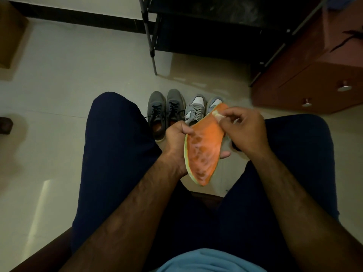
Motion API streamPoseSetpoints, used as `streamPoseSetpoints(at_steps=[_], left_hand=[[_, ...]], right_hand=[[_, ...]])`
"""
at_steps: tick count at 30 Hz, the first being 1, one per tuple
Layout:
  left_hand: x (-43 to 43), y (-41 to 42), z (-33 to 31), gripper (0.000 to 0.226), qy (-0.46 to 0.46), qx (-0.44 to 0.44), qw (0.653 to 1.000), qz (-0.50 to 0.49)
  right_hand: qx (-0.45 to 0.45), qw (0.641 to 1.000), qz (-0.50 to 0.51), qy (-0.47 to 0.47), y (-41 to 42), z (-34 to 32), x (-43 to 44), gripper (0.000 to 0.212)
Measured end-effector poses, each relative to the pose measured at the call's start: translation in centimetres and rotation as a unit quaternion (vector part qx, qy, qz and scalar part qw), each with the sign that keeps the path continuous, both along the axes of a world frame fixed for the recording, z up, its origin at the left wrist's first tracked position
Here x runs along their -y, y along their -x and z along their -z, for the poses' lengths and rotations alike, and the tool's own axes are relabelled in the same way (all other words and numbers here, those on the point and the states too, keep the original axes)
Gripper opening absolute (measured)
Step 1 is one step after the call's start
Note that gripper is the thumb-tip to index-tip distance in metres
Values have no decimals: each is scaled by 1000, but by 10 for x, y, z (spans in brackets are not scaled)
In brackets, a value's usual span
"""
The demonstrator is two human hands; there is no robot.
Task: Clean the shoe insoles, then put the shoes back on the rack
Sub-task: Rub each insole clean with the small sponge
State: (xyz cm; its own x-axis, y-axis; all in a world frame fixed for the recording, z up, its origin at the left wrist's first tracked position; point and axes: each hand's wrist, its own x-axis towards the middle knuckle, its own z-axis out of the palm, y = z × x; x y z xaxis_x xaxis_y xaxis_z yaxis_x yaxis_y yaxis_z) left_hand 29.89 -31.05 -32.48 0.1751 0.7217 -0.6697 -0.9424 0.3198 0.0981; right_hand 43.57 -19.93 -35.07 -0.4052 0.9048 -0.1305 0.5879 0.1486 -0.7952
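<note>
Orange insole (pixel 204 146) held over lap, centre frame, far end toward 1 o'clock. Left hand (pixel 176 142) clamped round its 9 o'clock edge. Right hand (pixel 243 130) pinching a pale scrap (pixel 217 114) at the far tip; wipe or peeling edge, cannot tell. Shoes (pixel 176 112) on floor at 12, rack (pixel 206 32) beyond. Suggest: brace from underneath, short firm strokes toward the blotched near end.

the rightmost pale grey shoe (pixel 215 102) shows only its toe; the rest lies behind the orange insole (pixel 204 146) and the right hand (pixel 245 130). the left hand (pixel 176 142) has its fingers (pixel 225 154) mostly hidden under the insole, with one tip showing past its edge. the small pale thing (pixel 218 114) pinched by the right hand is too small to name. the black rack (pixel 206 32) is cut off by the top edge, the brown cabinet (pixel 314 75) by the right edge.
</note>
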Motion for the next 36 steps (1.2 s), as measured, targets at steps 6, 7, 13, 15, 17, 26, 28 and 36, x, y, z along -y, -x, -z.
streamPoseSetpoints(at_steps=[6, 7, 13, 15, 17, 26, 28, 36], left_hand=[[-5, 2, -2, 63, -35, 4, 999, -25], [-4, 2, 0, 66, -41, 5, 999, -22], [-5, 4, 4, 68, -59, 10, 998, -12], [-5, 5, 4, 69, -51, 7, 999, -17], [-5, 5, 3, 67, -43, 7, 999, -15], [-6, 6, 9, 67, -63, 32, 997, -8], [-5, 8, 10, 65, -66, 36, 997, -10], [-3, 9, 24, 84, -109, 64, 992, -14]], right_hand=[[-135, 981, -34, 138, 3, -16, 21, 10], [-157, 976, 3, 152, 4, -17, 16, 10], [-181, 965, 18, 188, 7, -19, 18, 18], [-180, 970, 7, 165, 8, -17, 18, 26], [-160, 978, -32, 131, 8, -17, 18, 42], [-147, 985, -33, 78, 6, -21, 22, 26], [-139, 986, -45, 76, 4, -18, 22, 30], [-85, 992, -45, -77, 3, -11, 20, 20]])
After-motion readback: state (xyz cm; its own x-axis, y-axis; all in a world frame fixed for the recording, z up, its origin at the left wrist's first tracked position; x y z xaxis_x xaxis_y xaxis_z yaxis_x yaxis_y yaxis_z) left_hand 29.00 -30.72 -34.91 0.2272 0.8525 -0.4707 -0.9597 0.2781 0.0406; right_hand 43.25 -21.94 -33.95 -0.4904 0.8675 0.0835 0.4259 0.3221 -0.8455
